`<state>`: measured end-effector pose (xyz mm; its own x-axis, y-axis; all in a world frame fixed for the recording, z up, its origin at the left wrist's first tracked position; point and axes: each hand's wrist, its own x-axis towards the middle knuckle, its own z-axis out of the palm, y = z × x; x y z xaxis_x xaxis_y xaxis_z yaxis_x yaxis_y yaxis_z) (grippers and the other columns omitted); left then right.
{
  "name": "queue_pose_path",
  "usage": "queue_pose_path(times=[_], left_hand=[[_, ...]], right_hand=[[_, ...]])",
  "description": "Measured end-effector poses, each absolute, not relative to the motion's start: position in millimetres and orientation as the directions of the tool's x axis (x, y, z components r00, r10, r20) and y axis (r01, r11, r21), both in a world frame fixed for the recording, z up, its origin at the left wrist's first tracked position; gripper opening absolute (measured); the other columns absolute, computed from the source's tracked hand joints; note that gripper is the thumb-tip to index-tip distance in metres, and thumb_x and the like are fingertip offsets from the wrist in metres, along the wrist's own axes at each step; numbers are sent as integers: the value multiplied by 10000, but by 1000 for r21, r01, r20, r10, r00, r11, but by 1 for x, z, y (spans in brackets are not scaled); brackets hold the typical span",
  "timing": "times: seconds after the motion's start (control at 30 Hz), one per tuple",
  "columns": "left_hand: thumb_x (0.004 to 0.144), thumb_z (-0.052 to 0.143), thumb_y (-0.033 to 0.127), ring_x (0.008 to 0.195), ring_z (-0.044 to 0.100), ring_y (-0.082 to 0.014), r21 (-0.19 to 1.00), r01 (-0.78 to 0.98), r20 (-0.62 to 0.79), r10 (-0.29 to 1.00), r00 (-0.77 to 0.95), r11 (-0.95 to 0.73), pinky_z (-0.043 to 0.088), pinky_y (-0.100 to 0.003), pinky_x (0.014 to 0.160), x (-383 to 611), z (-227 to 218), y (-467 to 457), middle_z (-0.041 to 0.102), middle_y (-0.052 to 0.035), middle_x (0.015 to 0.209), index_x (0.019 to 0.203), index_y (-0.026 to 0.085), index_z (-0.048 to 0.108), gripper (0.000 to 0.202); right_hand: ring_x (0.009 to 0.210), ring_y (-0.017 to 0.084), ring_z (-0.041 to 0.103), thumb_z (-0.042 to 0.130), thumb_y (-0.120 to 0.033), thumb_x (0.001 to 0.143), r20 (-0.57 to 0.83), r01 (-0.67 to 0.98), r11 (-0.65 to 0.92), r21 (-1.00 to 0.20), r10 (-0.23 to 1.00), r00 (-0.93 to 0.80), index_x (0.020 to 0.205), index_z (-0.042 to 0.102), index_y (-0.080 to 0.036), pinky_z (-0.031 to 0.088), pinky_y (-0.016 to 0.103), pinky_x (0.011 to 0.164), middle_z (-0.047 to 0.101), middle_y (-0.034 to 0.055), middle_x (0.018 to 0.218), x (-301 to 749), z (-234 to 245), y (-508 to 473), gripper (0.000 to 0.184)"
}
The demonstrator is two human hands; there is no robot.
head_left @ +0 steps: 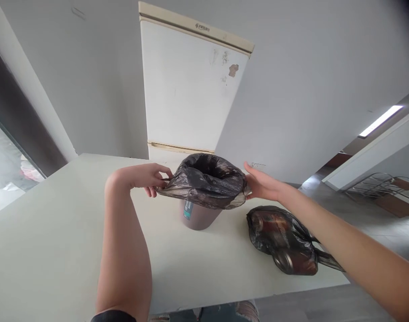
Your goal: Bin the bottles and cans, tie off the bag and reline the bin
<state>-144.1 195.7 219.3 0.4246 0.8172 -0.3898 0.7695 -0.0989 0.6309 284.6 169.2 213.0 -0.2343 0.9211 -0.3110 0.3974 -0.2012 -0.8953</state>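
Note:
A small brown bin point(198, 215) stands on a white table point(57, 223). A black bag liner point(206, 181) is draped over its rim, mouth open. My left hand point(151, 177) pinches the liner's left edge with closed fingers. My right hand point(263, 183) holds the liner's right edge, thumb up, with the fingers partly hidden behind the plastic. To the right of the bin lies a full, tied black bag point(283, 239) with cans showing through it.
A worn white fridge point(187, 85) stands against the wall behind the table. The table's near edge runs below the tied bag. A wire rack point(375, 185) and a grey floor lie to the far right. A dark window frame is at left.

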Motion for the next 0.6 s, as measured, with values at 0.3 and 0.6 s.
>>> queue_pose_path(times=[0.3,0.6], left_hand=[[702,714,355,880,787,-255,560,821,-459,786,414,-105,607,-412,967,-141,207,212,728,-98,1354,1283,290,725,585],[726,692,274,815,774,-215,621,763,-452,713,536,-180,555,-393,1062,-129,199,221,783,-15,935,1122,278,753,401]], right_hand=[[882,178,663,893,-269,780,-383,-136,-397,-908,916,-115,960,736,-212,544,351,840,731,45,983,290,165,136,245],[453,25,174,719,-16,736,-317,-537,-285,-794,948,-33,787,416,-221,286,184,457,282,-104,671,249,146,113,370]])
